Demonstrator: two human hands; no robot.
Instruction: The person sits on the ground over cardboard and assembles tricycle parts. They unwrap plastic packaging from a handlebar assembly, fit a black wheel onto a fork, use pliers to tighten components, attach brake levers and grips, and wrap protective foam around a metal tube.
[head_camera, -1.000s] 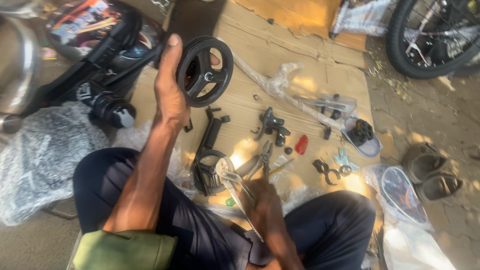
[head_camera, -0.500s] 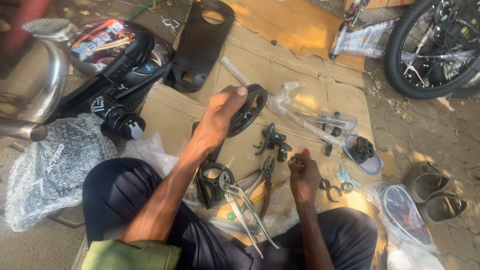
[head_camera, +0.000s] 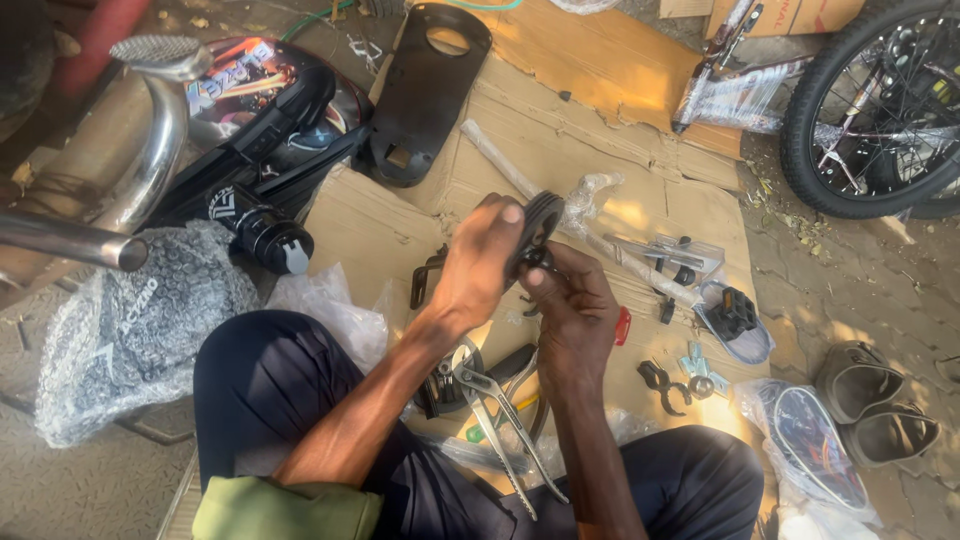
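Above a cardboard sheet (head_camera: 600, 110) spread on the ground, a seated person's left hand (head_camera: 480, 265) is clamped around a small black wheel (head_camera: 540, 225), held on edge. Just right of that grip, the right hand (head_camera: 570, 310) pinches the wheel's hub with its fingertips (head_camera: 535, 277). Below the grip, pliers (head_camera: 500, 415) lie across the lap. Right of it sit a red part (head_camera: 622, 326), a pedal (head_camera: 738, 312) and sandals (head_camera: 875, 400).
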